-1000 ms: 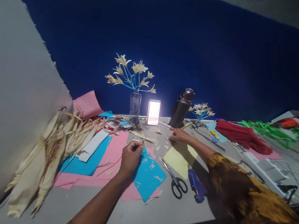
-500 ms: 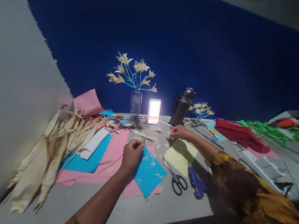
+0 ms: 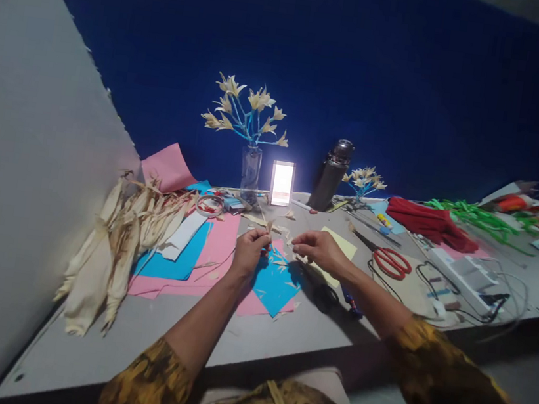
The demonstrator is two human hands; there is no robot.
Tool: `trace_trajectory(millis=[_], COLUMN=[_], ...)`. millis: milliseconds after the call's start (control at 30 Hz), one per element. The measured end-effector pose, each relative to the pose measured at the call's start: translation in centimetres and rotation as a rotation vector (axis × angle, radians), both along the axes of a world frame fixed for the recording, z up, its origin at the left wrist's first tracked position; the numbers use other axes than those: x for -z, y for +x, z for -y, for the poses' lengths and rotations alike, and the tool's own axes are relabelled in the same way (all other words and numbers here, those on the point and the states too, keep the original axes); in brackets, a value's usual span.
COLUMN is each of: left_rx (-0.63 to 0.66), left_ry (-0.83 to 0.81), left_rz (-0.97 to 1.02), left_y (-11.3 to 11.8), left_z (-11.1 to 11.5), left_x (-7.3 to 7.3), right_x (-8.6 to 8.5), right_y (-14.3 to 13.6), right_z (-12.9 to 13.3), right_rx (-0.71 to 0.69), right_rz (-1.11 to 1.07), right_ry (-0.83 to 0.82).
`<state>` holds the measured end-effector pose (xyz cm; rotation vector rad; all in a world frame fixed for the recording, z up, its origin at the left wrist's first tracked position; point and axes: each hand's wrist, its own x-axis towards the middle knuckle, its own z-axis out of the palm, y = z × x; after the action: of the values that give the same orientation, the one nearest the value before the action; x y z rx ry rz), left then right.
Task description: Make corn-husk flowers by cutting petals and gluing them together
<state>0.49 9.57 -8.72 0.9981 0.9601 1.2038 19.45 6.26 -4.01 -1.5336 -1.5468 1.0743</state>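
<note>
My left hand [image 3: 250, 250] is closed in a pinch on a thin stem with a pale husk piece [image 3: 270, 226] at its upper end. To its right, my right hand [image 3: 320, 247] has its thumb and fingers drawn together; whether a small scrap is between them I cannot make out. Below both hands lies a blue paper sheet [image 3: 273, 292] strewn with husk scraps. A yellow sheet [image 3: 343, 243] is partly behind my right hand. Scissors with black handles [image 3: 326, 297] and a blue glue gun [image 3: 351, 303] lie under my right forearm, partly hidden.
Dried corn husks [image 3: 93, 278] are heaped at the left. A glass vase [image 3: 250, 176] with husk flowers, a bright blurred screen [image 3: 282, 184] and a dark flask [image 3: 331, 177] stand at the back. Red-handled scissors [image 3: 390, 262] and a white power strip [image 3: 466, 271] lie right.
My right hand has come back from the scraps near the flask toward my left hand. My left hand keeps its pinch, now with a husk piece at the stem's top. The view has shifted.
</note>
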Motion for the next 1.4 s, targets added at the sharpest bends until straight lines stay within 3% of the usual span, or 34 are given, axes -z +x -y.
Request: trace_trajectory(millis=[100,200,300,400,667,800,967,1167,1400], left_rx=[0.258,0.434,0.546,0.61,0.502,0.44,0.345,0.177,0.216], left_ry=[-0.185,-0.325,-0.384,-0.412,-0.398,-0.278,-0.045,0.167,0.224], left_rz=[0.211,0.334,0.4,0.449,0.463,0.35,0.085,-0.126,-0.175], left_y=[0.0,0.2,0.6,1.0,1.0,1.1,1.2,1.4,1.6], left_z=[0.9,1.9,2.7,2.9,2.4,2.2,2.5,3.4,3.8], left_x=[-0.7,-1.3,-1.4,-1.1,0.0,0.1,-0.1,-1.4,-1.3], right_x=[0.9,2.4,3.5,4.0,4.8,5.2,4.8,4.0,4.0], right_y=[-0.9,-2.1,-3.0,-3.4,-3.1,-2.4,-2.2,-2.3,-1.9], right_z=[1.3,2.1,2.2,1.9,2.0,2.8,3.8,4.1,3.9], right_rx=[0.299,0.52,0.623,0.634,0.506,0.477,0.385,0.263,0.277], right_rz=[-0.19,-0.277,-0.233,-0.251,-0.63,-0.727,-0.713,-0.689,-0.405], right_ry=[0.182,0.329,0.445,0.449,0.281,0.198,0.076,-0.007,0.119])
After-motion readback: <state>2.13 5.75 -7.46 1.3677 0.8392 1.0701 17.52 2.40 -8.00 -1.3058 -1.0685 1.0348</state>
